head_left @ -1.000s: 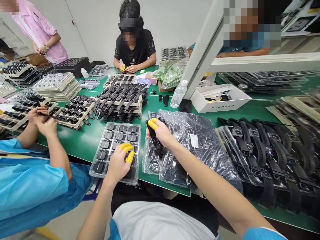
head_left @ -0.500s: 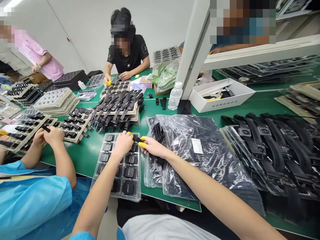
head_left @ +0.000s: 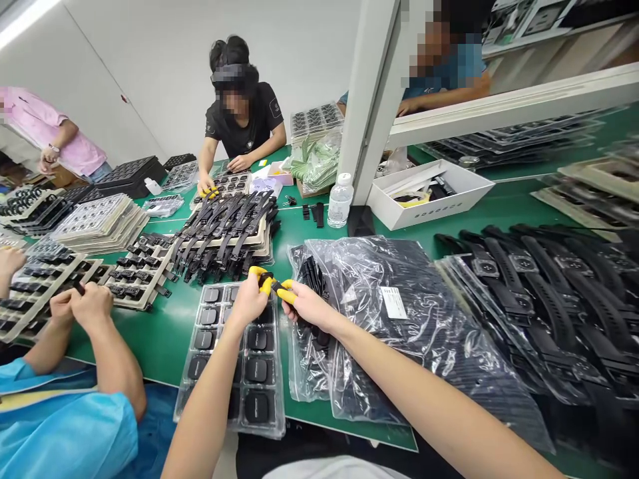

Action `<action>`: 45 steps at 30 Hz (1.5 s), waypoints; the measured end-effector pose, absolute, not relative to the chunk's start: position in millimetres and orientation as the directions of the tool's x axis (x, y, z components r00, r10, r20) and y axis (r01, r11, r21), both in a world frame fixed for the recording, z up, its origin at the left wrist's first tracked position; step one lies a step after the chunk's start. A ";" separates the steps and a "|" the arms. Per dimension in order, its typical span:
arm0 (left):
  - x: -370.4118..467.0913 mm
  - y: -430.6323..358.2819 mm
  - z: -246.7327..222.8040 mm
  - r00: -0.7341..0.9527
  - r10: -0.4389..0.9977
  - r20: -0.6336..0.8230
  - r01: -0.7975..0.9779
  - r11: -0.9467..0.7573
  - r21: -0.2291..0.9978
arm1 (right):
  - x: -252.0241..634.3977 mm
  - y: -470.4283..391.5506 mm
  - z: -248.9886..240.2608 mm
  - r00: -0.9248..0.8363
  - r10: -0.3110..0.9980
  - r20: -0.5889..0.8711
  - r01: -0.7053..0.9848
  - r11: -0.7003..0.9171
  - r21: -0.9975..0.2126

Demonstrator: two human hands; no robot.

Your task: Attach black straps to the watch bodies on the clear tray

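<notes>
In the head view, the left hand (head_left: 249,298), yellow-sleeved at the fingertips, pinches a small black part (head_left: 266,277); the right hand (head_left: 310,307) grips a narrow black piece (head_left: 276,287) — close together, presumably for control — over a clear plastic compartmented tray (head_left: 255,430) (likely near for easy reach).

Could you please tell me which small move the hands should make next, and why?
Probably line up the strap in the right hand with the black piece in the left hand: their ends are close together above the tray, though I cannot tell whether they are joined.
</notes>
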State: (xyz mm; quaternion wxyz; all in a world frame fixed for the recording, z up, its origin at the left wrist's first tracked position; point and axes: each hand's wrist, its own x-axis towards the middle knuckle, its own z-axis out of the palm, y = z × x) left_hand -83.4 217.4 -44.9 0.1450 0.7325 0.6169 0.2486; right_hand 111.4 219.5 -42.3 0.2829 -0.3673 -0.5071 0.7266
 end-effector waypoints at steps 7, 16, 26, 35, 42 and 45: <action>-68.4 210.1 -72.0 0.148 0.962 0.230 0.623 -0.271 0.734 | 112.8 215.6 -39.0 -0.578 0.776 -0.253 -0.066 -0.353 -0.933; -69.8 209.4 -59.0 0.307 0.865 0.397 0.510 -0.502 0.698 | 116.3 211.5 -33.2 -0.613 0.754 -0.236 -0.100 -0.371 -0.923; -69.4 206.8 -49.5 0.304 0.868 0.394 0.532 -0.497 0.686 | 118.8 215.4 -32.3 -0.600 0.760 -0.250 -0.208 -0.450 -0.868; -67.9 207.1 -54.7 0.288 0.859 0.422 0.615 -0.504 0.606 | 121.0 217.6 -26.5 -0.618 0.753 -0.227 -0.327 -0.509 -0.796; -71.4 203.7 -47.7 0.369 0.857 0.359 0.612 -0.515 0.600 | 122.0 219.8 -31.1 -0.561 0.785 -0.264 -0.355 -0.516 -0.779; -71.2 203.2 -44.1 0.391 0.846 0.363 0.595 -0.533 0.601 | 122.5 220.8 -32.1 -0.554 0.786 -0.276 -0.351 -0.520 -0.779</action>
